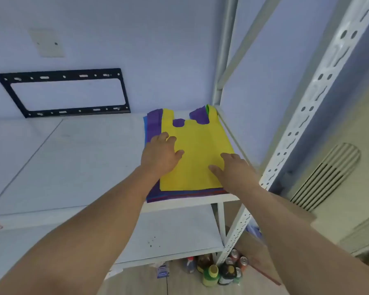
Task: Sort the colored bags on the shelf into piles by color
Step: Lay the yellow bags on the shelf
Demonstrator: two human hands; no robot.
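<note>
My left hand (161, 155) lies flat with its fingers (172, 139) spread, straddling the left edge of the yellow bag (198, 158); my right hand (234, 172) rests on the bag's lower right corner, fingers likewise straight and apart, pinching nothing. The yellow bag tops a stack of bags (152, 128) whose purple and blue edges stick out on the left and along the front; purple shows through the handle cut-outs at the far end, with a sliver of green beside it. The stack sits in the right-hand corner of a white shelf (90, 158), against the pale wall (158, 50) and the perforated white upright (311, 99) of the rack. The shelf board stretches bare to my left. A black metal bracket (62, 92) leans or hangs on the wall behind it, with a beige plate (47, 42) above. Below is a lower shelf (170, 233), and on the floor stand bottles and cans (219, 269). A slatted vent (326, 175) shows to the right.
</note>
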